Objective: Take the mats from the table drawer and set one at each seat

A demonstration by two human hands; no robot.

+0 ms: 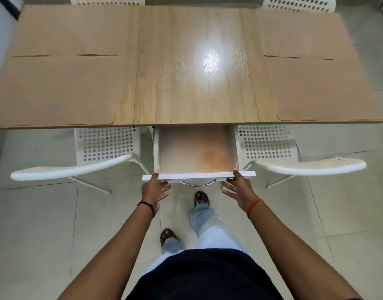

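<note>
At lower centre: drawer [195, 152] stands open, looks empty | left hand [154, 189] and right hand [237, 187], fingers straight, press its front | mats [56, 89] lie on table [192, 61], frame left and right | risk: uneven shove jams drawer, nips thumbs.

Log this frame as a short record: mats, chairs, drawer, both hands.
mats on table: four; far-left mat, near-left mat, far-right mat, near-right mat
chairs: four, white; near-left chair, near-right chair, far-left chair, far-right chair
drawer: open; flat tan bottom shows, no loose mat made out
left hand: thumb on drawer front, left end, fingers straight
right hand: same, right end
</note>
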